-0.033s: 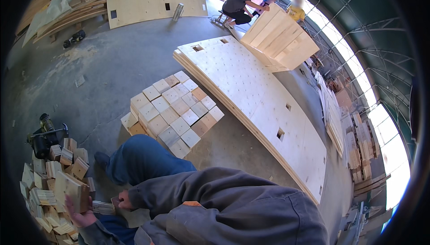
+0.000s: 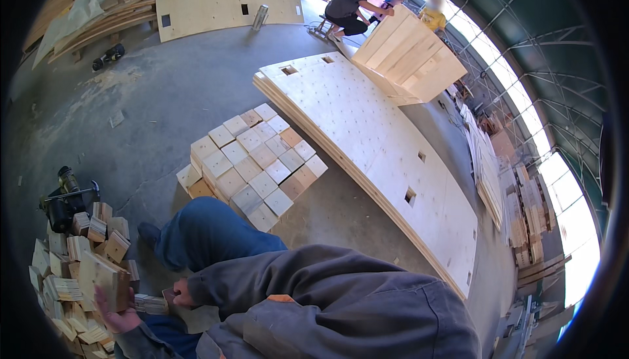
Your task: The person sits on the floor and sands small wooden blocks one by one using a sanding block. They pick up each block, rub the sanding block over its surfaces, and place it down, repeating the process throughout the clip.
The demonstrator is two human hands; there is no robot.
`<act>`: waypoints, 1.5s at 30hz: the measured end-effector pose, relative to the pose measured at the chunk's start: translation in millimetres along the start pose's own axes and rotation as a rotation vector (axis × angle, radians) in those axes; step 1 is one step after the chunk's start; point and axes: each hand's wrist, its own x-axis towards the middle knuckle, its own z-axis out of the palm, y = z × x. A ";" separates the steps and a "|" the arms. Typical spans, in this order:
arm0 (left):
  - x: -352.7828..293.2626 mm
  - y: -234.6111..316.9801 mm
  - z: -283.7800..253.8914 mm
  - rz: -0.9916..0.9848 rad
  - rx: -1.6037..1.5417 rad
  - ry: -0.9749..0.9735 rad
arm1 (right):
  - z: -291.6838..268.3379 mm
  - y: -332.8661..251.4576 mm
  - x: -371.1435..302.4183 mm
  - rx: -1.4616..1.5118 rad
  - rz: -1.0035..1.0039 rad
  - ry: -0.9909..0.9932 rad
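Note:
At the lower left, my left hand (image 2: pixel 116 314) grips a squarish, pale wooden block (image 2: pixel 103 280) and holds it up, tilted, over a loose pile of blocks (image 2: pixel 62 287). My right hand (image 2: pixel 181 292) is close beside it, fingers closed at a small flat brown piece (image 2: pixel 170 296) whose kind I cannot make out. Just left of that hand lies a stack of thin pale wood pieces (image 2: pixel 151 304). In front of my bent knee, wooden blocks stand packed in neat rows (image 2: pixel 252 159), most with a small dark mark on top.
Right of the rows lies a long stack of plywood panels (image 2: pixel 373 156) with square holes. Several people (image 2: pixel 347 6) work around a large wooden box (image 2: pixel 409 57) at the back. A black power tool (image 2: pixel 65 198) stands behind the loose pile; another (image 2: pixel 108 57) lies further off near stacked boards (image 2: pixel 108 15).

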 end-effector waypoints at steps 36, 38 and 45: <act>0.6 12.4 -3.2 0.018 0.012 -0.007 | -1.2 -2.3 -5.3 -0.022 0.016 0.049; 2.4 12.8 -6.3 0.008 0.018 -0.037 | -0.5 -1.7 -5.1 -0.022 0.016 0.055; 1.7 12.3 -6.2 0.005 0.000 -0.026 | -1.1 -3.2 -5.6 -0.024 0.031 0.050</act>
